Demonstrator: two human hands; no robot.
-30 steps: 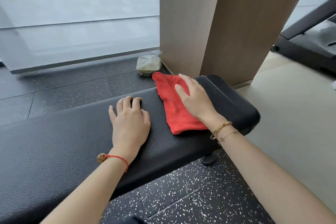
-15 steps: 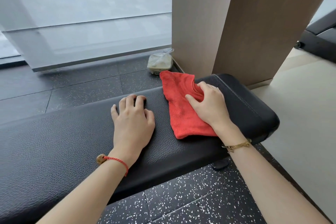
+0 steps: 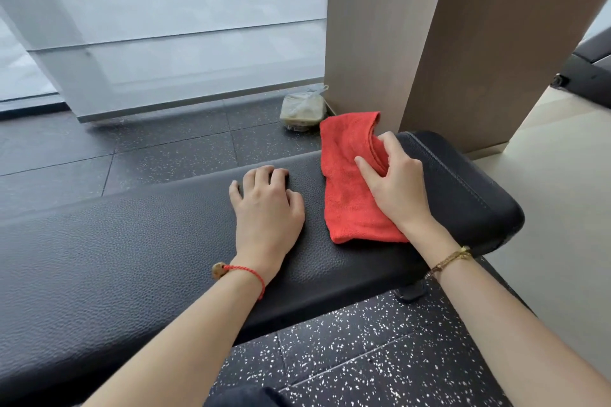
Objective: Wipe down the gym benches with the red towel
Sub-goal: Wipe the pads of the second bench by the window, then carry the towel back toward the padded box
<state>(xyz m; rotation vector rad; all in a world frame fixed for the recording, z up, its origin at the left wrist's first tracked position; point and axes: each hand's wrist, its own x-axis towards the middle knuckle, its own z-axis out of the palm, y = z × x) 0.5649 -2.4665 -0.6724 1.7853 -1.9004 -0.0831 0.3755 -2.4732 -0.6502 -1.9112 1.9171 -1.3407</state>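
A black padded gym bench [image 3: 132,261] runs from the lower left to the right. The folded red towel [image 3: 347,185] lies across its right part, with its far end hanging past the back edge. My right hand [image 3: 393,188] presses on the towel, fingers curled and bunching the cloth. My left hand [image 3: 267,208] rests palm down on the bare pad just left of the towel, fingers slightly bent, holding nothing.
A wooden pillar [image 3: 423,36] stands right behind the bench's right end. A clear plastic container [image 3: 302,111] sits on the speckled rubber floor beside the pillar. Dark exercise equipment [image 3: 588,73] shows at the far right. Shaded windows line the back.
My right hand has gone from flat on the towel to curled, bunching the cloth near its far end. The left hand has stayed put; the view has shifted left.
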